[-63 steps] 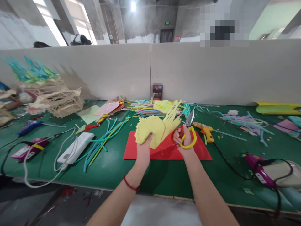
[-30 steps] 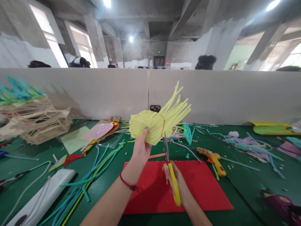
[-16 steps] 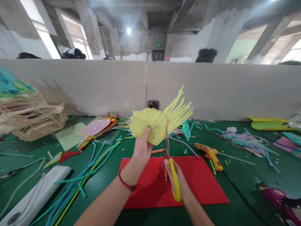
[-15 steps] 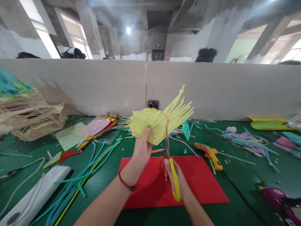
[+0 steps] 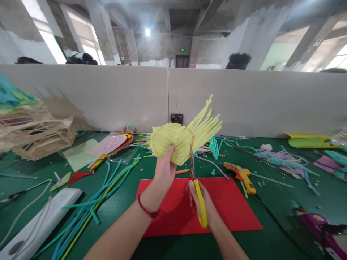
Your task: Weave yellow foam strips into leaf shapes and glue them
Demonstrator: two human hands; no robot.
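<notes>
My left hand point(image 5: 166, 169) grips a yellow piece made of pipe cleaners point(image 5: 169, 141) laid side by side, thumb on the near face. Loose pipe-cleaner ends fan out from it to the upper right, and an orange line curves across it near where they begin. In my right hand point(image 5: 200, 198) is a pair of scissors point(image 5: 201, 206) with yellow handles, blades pointing up. The blade tips are at the lower edge of the yellow piece, close to the orange line. Below both hands lies a red board point(image 5: 227, 209).
A yellow glue gun point(image 5: 241, 177) lies right of the board, its cord running toward me. At far right is a purple glue gun point(image 5: 320, 227). Blue and yellow pipe cleaners point(image 5: 93, 206) and a white power strip point(image 5: 46, 220) lie at left. A pale partition point(image 5: 108, 97) stands behind.
Both hands keep nearly the same pose, with the scissors still at the edge of the yellow piece. The whole scene sits slightly higher as the camera has shifted.
</notes>
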